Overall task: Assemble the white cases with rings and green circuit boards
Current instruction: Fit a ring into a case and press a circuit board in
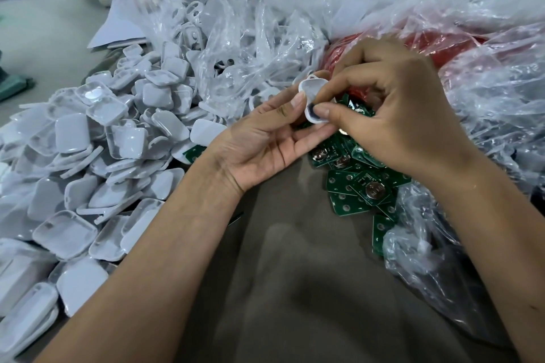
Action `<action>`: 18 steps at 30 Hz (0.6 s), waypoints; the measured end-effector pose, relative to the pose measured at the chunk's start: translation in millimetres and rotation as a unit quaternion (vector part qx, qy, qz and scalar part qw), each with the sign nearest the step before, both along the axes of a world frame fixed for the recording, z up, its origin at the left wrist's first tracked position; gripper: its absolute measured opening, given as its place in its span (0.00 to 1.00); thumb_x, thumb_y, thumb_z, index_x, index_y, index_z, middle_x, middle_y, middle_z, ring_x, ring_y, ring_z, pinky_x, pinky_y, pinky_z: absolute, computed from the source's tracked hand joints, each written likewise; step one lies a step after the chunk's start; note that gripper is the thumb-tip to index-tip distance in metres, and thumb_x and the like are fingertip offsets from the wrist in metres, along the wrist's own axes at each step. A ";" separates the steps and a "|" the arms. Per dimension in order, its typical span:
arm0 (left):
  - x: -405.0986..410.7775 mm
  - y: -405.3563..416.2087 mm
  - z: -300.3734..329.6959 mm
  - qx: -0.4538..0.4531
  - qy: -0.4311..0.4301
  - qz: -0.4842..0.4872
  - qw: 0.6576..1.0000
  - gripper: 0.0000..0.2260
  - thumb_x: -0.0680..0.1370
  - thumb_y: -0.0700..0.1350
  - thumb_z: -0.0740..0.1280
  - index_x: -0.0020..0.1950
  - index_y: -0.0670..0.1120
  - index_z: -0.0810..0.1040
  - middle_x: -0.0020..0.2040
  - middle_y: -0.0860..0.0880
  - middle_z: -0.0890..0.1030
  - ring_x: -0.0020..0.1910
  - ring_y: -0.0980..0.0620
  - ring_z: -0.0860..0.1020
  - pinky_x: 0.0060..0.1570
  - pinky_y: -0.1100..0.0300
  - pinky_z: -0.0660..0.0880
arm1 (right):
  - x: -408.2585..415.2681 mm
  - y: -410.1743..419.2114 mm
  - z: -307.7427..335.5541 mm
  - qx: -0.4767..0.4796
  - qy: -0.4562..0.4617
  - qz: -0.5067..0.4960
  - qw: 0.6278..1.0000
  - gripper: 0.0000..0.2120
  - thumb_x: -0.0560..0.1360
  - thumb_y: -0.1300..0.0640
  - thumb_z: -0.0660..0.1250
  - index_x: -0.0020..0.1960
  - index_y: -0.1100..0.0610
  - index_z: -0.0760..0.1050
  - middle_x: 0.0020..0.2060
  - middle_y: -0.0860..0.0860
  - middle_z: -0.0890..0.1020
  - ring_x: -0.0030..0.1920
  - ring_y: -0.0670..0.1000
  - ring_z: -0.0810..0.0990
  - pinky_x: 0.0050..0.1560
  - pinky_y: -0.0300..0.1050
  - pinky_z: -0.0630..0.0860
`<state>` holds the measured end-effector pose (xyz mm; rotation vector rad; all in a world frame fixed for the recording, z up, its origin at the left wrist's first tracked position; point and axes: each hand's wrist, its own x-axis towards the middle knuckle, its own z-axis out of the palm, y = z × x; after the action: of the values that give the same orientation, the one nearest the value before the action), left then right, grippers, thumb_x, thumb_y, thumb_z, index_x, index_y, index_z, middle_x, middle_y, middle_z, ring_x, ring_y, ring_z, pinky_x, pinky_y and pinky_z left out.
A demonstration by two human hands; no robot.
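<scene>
My left hand [265, 138] holds a white case half [313, 94] between thumb and fingers, hollow side towards me. My right hand [392, 115] pinches the same case from the right; its thumb presses a small dark part at the case's lower edge. A heap of green circuit boards [361, 186] with coin cells lies under and below my right hand. A big pile of white cases [97, 150] covers the left of the table. White ring-shaped parts [193, 13] show inside a clear bag at the back.
Crumpled clear plastic bags [442, 3] fill the back and right side; one over red material [436, 47]. More clear plastic [427, 259] lies at the right near the boards. A brown cloth surface [295, 274] runs between my forearms.
</scene>
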<state>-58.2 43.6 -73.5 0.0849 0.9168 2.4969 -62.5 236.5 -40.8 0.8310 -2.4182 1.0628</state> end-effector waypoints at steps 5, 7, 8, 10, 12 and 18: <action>-0.1 -0.5 2.0 0.027 -0.006 -0.004 1.000 0.18 0.77 0.37 0.66 0.68 0.37 0.75 0.59 0.35 0.82 0.55 0.34 0.84 0.54 0.48 0.83 | 0.2 1.1 0.9 -0.117 -0.014 -0.003 0.993 0.05 0.80 0.60 0.71 0.50 0.62 0.83 0.42 0.52 0.84 0.40 0.47 0.83 0.39 0.46 0.79; -0.2 -0.9 1.9 0.032 -0.008 -0.004 0.999 0.20 0.78 0.37 0.65 0.70 0.37 0.73 0.61 0.35 0.81 0.56 0.33 0.83 0.55 0.48 0.83 | -0.5 3.5 1.2 -0.124 -0.008 -0.004 0.992 0.06 0.81 0.61 0.69 0.49 0.63 0.82 0.43 0.54 0.83 0.44 0.54 0.83 0.45 0.56 0.81; -0.1 -0.7 2.0 0.034 -0.008 -0.004 0.999 0.20 0.78 0.37 0.65 0.69 0.37 0.74 0.61 0.35 0.81 0.56 0.33 0.83 0.55 0.48 0.83 | -0.9 4.0 1.5 -0.112 -0.005 -0.003 0.994 0.06 0.81 0.61 0.68 0.49 0.62 0.82 0.44 0.55 0.83 0.46 0.54 0.82 0.47 0.56 0.81; 0.5 -0.5 2.6 0.038 -0.009 -0.004 0.999 0.18 0.77 0.37 0.66 0.67 0.36 0.76 0.59 0.35 0.82 0.55 0.34 0.84 0.54 0.48 0.83 | -0.9 3.7 1.4 -0.066 0.009 -0.007 0.998 0.05 0.78 0.62 0.69 0.48 0.60 0.84 0.45 0.53 0.82 0.50 0.52 0.81 0.50 0.50 0.78; 0.4 -0.3 3.3 0.042 -0.012 0.003 0.999 0.18 0.77 0.37 0.66 0.66 0.36 0.76 0.57 0.35 0.83 0.54 0.37 0.85 0.54 0.48 0.83 | -0.5 2.1 -0.1 -0.028 0.032 -0.009 0.999 0.06 0.76 0.64 0.70 0.46 0.58 0.86 0.46 0.53 0.82 0.52 0.54 0.79 0.52 0.48 0.75; 0.8 0.5 5.0 0.014 -0.011 0.025 1.000 0.17 0.77 0.38 0.64 0.67 0.38 0.76 0.56 0.39 0.83 0.53 0.42 0.85 0.57 0.50 0.82 | 0.6 0.2 -4.1 0.010 0.068 -0.013 0.998 0.05 0.76 0.63 0.72 0.46 0.58 0.87 0.47 0.54 0.82 0.51 0.51 0.74 0.50 0.38 0.68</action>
<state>-57.4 44.1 -68.5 0.0433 0.8862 2.5518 -61.8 236.7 -44.8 0.8465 -2.3231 0.9423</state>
